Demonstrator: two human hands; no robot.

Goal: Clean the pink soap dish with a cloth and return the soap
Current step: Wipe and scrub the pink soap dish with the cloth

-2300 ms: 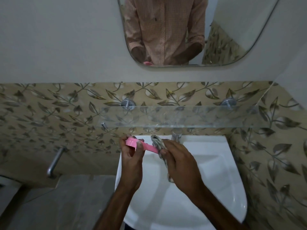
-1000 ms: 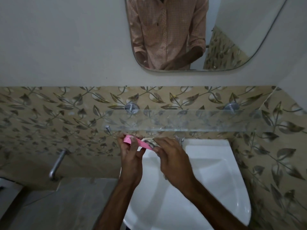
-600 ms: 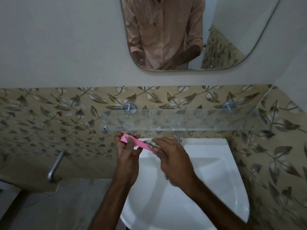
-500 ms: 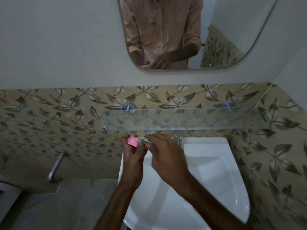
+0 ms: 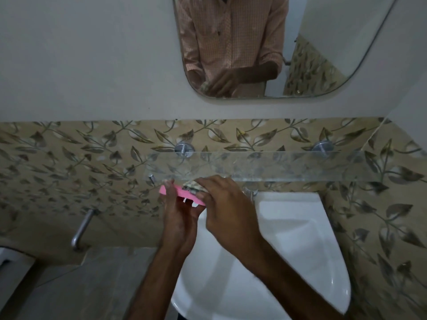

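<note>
I have one view, worn on the head, looking forward and steeply down at the far wall. It sits close over the sink (image 5: 300, 250), which fills the near right. The wide lens takes in the mirror (image 5: 335, 42) at the far top edge and the shelf (image 5: 288, 167) across the middle. Both forearms enter from the near edge; the left hand (image 5: 180, 218), right hand (image 5: 228, 211), dish (image 5: 179, 192) and cloth (image 5: 193, 187) land just left of centre. The mirror returns a second, facing angle on the torso and hands.
</note>
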